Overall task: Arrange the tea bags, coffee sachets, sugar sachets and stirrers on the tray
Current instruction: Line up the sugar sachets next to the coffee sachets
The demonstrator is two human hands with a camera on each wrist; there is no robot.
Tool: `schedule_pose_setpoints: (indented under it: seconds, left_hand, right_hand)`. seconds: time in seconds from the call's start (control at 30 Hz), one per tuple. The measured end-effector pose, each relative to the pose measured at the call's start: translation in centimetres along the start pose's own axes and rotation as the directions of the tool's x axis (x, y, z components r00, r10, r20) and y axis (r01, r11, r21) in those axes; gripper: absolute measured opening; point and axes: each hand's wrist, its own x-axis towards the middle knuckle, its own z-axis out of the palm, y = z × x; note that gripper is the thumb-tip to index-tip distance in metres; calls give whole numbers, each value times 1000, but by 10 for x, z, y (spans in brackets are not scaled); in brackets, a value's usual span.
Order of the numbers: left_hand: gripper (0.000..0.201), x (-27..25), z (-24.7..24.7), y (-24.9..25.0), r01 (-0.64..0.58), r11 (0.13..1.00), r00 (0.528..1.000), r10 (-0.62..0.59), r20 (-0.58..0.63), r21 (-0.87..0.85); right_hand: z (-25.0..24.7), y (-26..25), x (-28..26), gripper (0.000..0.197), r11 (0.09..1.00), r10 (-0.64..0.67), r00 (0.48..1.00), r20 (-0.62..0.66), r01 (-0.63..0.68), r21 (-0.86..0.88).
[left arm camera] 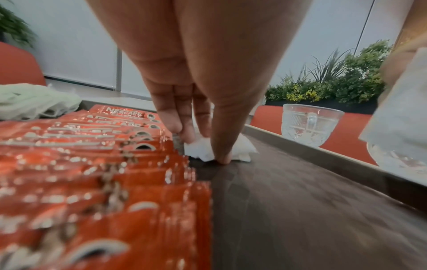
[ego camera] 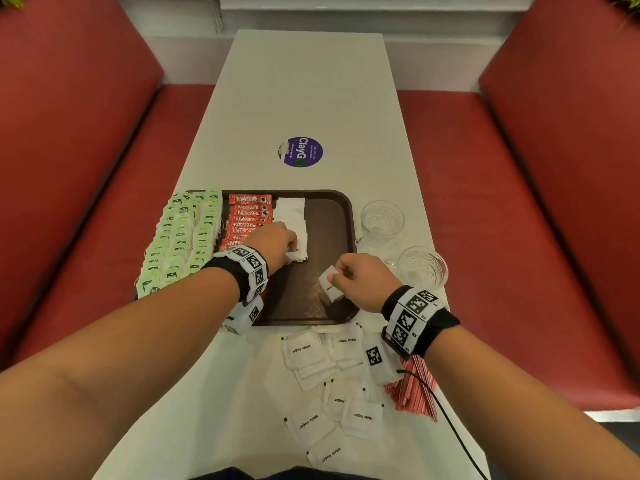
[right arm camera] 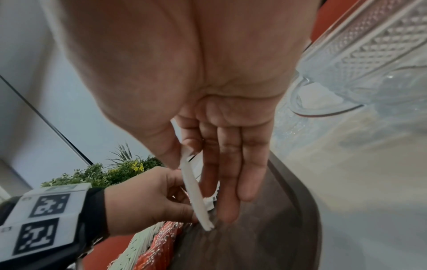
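Note:
A brown tray (ego camera: 332, 209) holds green tea bags (ego camera: 180, 237) along its left side, red coffee sachets (ego camera: 247, 216) beside them, and a row of white sugar sachets (ego camera: 291, 216). My left hand (ego camera: 277, 245) pinches the nearest sugar sachet (left arm camera: 208, 149) of that row against the tray floor. My right hand (ego camera: 360, 282) holds another white sugar sachet (ego camera: 330, 285) between thumb and fingers just above the tray's near right part; that sachet (right arm camera: 196, 191) shows edge-on in the right wrist view. Loose sugar sachets (ego camera: 322, 386) and red stirrers (ego camera: 414, 389) lie on the table.
Two clear glass cups (ego camera: 381, 220) (ego camera: 420, 268) stand just right of the tray. A round purple sticker (ego camera: 300, 151) sits mid-table. Red bench seats (ego camera: 104, 202) flank the white table (ego camera: 304, 91). A black cable (ego camera: 446, 420) runs from my right wrist.

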Motion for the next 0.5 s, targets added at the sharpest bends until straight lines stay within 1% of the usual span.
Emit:
schedule_pose_setpoints:
  seconds: [0.1,0.2,0.27,0.33,0.37,0.43,0.5]
  left_hand:
    - [28,0,-1,2,-5,1000,1000,5,11,17]
    - [24,-6,-7,7,-43,999,998,43,-49,-5]
    - [32,-15,-12,10,-96,992,992,87,-96,-88]
    - [39,-30,-16,15,-155,958,986,136,-94,-242]
    - [40,-39,-18,18,-191,934,981,174,-84,-301]
    - [31,-54,-18,23,-239,910,971,228,-72,-340]
    - [21,-59,-15,24,-242,904,970,220,-100,-352]
  right_hand:
    - [-2,0,0,29,998,7,1000,2,-7,69]
    - [-5,-1,1,31,997,3,1000,-20,-2,74]
    - [-6,-3,1,33,997,-4,999,-35,7,83]
    - [-6,-4,1,33,996,-5,999,-48,9,88]
    - [-6,-5,0,33,995,-3,999,-52,8,97]
    - [-4,-7,0,31,994,-3,998,-66,10,113]
    - [-4,-9,-1,27,994,-5,998,-68,12,112]
